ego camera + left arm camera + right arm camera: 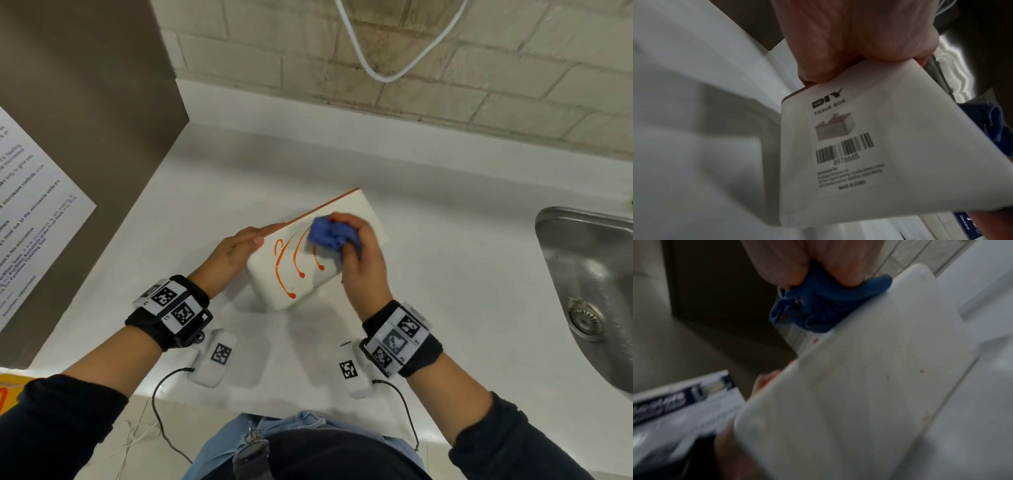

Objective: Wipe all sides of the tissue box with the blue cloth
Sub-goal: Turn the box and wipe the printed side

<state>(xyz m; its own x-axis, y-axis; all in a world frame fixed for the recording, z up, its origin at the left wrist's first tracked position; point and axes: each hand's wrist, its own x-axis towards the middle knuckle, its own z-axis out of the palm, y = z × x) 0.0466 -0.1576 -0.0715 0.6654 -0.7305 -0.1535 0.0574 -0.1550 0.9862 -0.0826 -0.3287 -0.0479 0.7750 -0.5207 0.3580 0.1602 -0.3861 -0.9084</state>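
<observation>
Head view showed the white rectangular plastic tissue box (301, 253) tipped up on one lower corner over the white countertop (462, 308), its broad upward face streaked with orange-red sauce lines (291, 263) ending in drips. The crumpled blue cloth (330, 234) sat pressed against that face at the upper ends of the streaks, bunched inside the curled fingers of the right hand (359, 260). The left hand (229, 257) steadied the box from its left side, thumb along the top edge and fingers wrapped around to the labelled face, as the left wrist view showed.

The sauce looked wet, so a careless stroke could have smeared it wider or pushed it over the edge onto sides not yet cleaned. A saturated wad might simply have spread colour around. With the box balanced on a corner, hard pressure from the cloth could have made it pivot or slip out of the one-sided hold. Drips could also have fallen onto the countertop. The stainless steel sink (589, 274) lay well apart to the right.
</observation>
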